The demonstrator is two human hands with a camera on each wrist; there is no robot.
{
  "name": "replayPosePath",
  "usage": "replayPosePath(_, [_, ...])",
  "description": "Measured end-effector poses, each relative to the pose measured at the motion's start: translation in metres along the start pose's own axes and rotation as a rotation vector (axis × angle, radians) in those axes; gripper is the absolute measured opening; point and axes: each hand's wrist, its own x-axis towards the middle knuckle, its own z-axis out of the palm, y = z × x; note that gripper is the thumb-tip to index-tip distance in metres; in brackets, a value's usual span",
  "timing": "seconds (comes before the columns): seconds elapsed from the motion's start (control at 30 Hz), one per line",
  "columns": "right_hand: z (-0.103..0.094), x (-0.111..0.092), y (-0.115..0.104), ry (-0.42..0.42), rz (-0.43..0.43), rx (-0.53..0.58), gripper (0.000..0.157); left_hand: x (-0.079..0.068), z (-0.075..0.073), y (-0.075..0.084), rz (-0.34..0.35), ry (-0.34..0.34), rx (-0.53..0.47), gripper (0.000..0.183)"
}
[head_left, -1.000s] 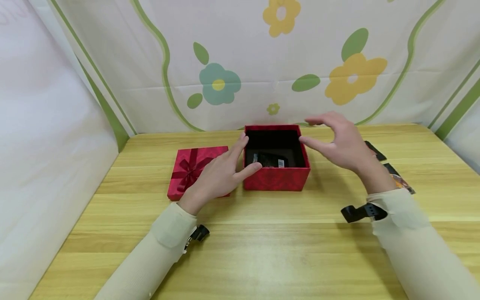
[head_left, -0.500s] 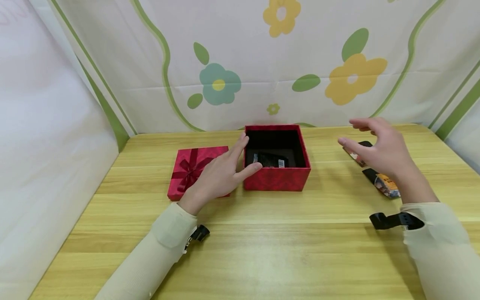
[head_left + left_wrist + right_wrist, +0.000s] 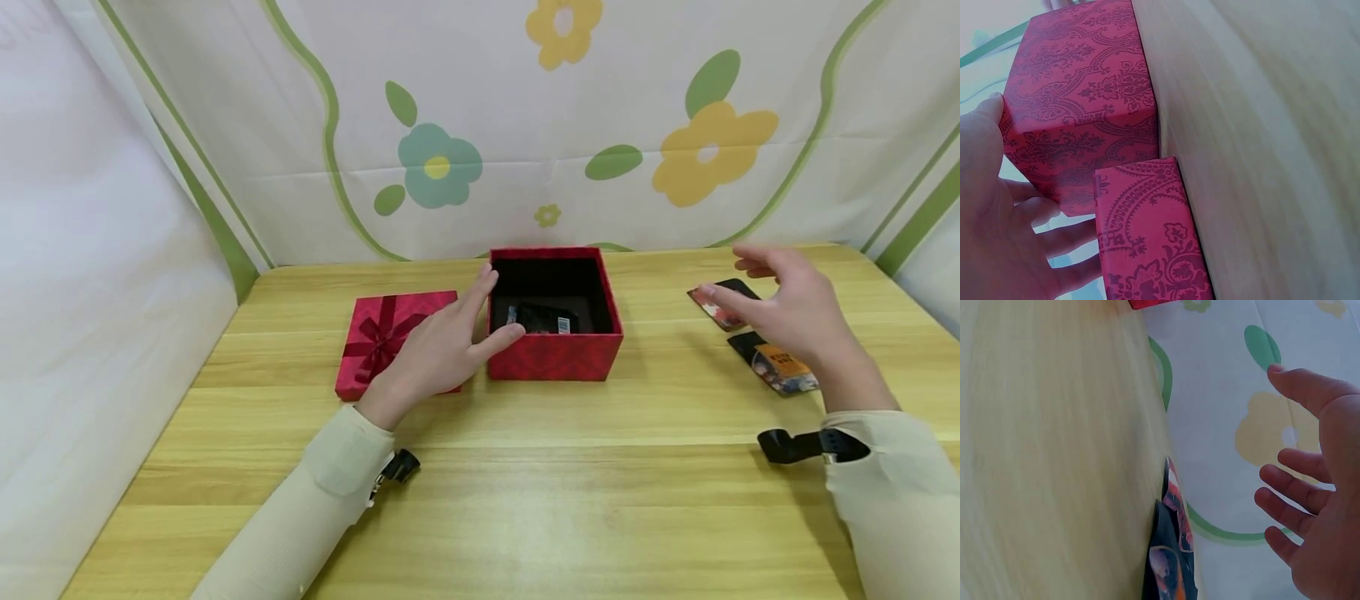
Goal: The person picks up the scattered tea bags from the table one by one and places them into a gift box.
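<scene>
A red patterned gift box (image 3: 553, 358) stands uncovered at the back of the table, its inside black. On its floor lies a dark packet (image 3: 546, 319) with a white barcode label. My left hand (image 3: 435, 354) rests at the box's left front corner, thumb over the front rim; the left wrist view shows it beside the box wall (image 3: 1082, 69). My right hand (image 3: 795, 312), fingers spread and holding nothing, hovers above two flat printed packets at the right: a farther one (image 3: 723, 317) and a nearer one with an orange patch (image 3: 783, 371). It partly covers them in the head view.
The red box lid (image 3: 375, 342) with a dark ribbon bow lies left of the box, partly under my left hand in the head view. Behind the wooden table (image 3: 555, 500) hangs a white cloth (image 3: 517, 108) with flower prints. Another white cloth closes the left side.
My right hand has moved right, away from the box to above the two packets, slowing in the last half second. My left hand, the box and the lid have stayed in place.
</scene>
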Motion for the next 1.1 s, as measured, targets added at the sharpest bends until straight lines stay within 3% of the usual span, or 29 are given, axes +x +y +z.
replayPosePath(0.27, [0.000, 0.001, 0.020, -0.079, 0.085, -0.047, 0.104, 0.002, 0.000, 0.000, 0.016, -0.002, 0.001, 0.092])
replayPosePath(0.73, [0.002, 0.008, 0.044, -0.181, 0.151, -0.099, 0.112, 0.001, 0.000, 0.000, 0.007, -0.003, 0.005, 0.093])
replayPosePath(1.1, [0.003, 0.009, 0.050, -0.209, 0.165, -0.139, 0.115, -0.001, 0.000, 0.001, 0.011, 0.005, 0.006, 0.093])
